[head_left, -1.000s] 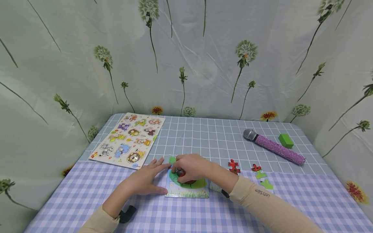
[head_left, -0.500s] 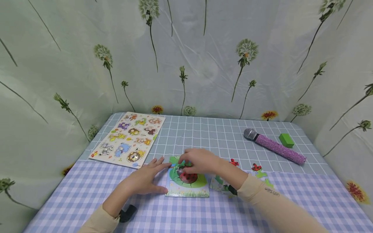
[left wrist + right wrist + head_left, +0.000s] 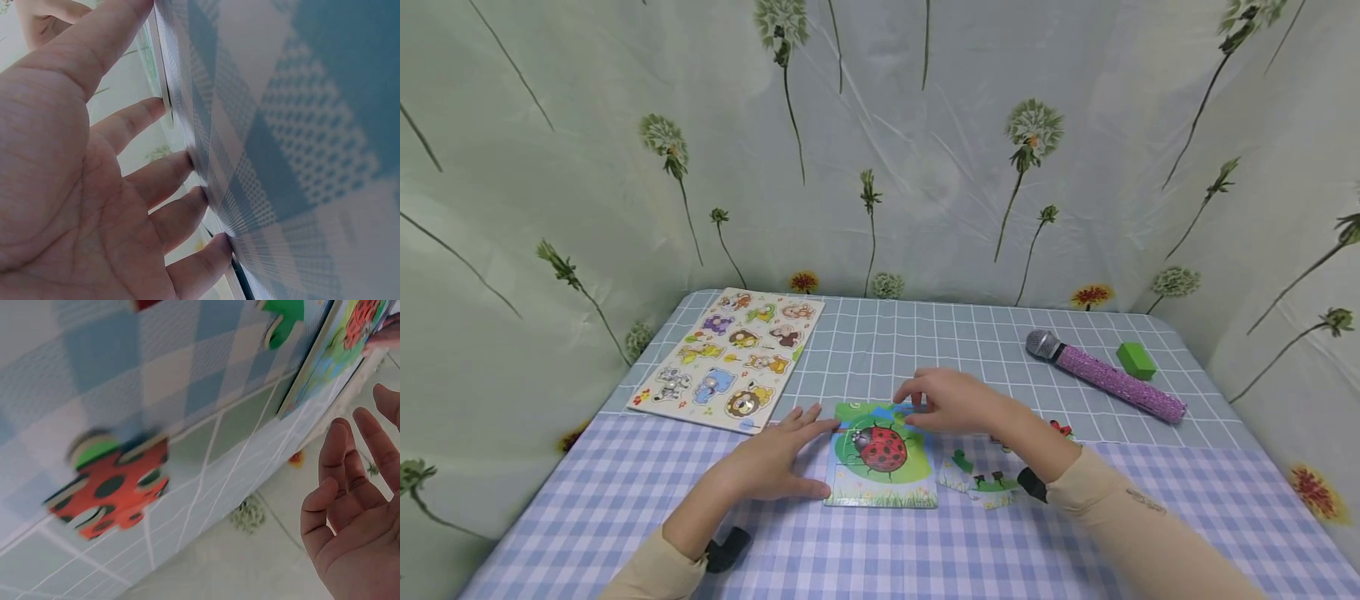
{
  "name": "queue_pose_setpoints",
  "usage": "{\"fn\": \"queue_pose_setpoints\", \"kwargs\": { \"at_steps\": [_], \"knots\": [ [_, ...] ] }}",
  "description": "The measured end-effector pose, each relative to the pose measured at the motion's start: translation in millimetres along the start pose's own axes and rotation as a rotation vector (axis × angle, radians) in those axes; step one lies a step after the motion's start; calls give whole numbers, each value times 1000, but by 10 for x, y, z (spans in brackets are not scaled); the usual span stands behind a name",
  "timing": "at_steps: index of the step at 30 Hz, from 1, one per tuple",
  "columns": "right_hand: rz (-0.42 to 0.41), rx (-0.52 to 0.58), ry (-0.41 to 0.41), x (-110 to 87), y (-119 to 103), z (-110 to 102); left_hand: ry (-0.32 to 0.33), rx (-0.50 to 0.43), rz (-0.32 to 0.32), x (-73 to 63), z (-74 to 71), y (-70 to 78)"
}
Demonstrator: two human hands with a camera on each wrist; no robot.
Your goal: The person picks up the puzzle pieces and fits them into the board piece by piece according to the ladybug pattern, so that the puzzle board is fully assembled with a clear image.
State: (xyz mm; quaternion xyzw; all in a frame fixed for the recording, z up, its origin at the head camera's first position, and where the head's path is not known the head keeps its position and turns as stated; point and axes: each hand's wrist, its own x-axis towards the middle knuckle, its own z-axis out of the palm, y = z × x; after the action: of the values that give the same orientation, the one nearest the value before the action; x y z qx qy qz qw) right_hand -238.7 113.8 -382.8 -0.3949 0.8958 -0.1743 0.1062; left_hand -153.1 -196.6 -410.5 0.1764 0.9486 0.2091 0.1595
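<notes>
A jigsaw with a ladybug picture (image 3: 880,454) lies in its tray on the checked cloth. My left hand (image 3: 771,462) rests flat with spread fingers beside it, thumb and forefinger right at the tray's left edge. Over the upper right corner of the jigsaw is my right hand (image 3: 958,404), its fingers loosely bent and apart. In the right wrist view the fingers (image 3: 337,456) show nothing between them. Loose pieces (image 3: 997,485) lie right of the tray. A red spotted piece (image 3: 119,487) and a green piece (image 3: 284,322) show in the right wrist view.
An animal peg puzzle board (image 3: 730,358) lies at the back left. A microphone with a purple glitter handle (image 3: 1112,382) and a green block (image 3: 1136,361) are at the back right. Behind the table hangs a curtain with dandelions (image 3: 955,183).
My right hand has moved from the ladybug's head up and right to the jigsaw's upper right corner, uncovering the picture. My left hand has stayed in place.
</notes>
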Motion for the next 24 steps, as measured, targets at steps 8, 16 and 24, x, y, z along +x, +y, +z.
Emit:
{"fn": "queue_pose_setpoints", "kwargs": {
  "at_steps": [8, 16, 24],
  "knots": [
    [68, 37, 19, -192, 166, -103, -2, 12, 1, 4, 4, -4],
    [140, 68, 27, -433, 311, -186, -1, 9, 5, -1, 10, -9],
    [196, 107, 40, -677, 492, -231, -1, 8, 6, -7, 6, -1]
  ]
}}
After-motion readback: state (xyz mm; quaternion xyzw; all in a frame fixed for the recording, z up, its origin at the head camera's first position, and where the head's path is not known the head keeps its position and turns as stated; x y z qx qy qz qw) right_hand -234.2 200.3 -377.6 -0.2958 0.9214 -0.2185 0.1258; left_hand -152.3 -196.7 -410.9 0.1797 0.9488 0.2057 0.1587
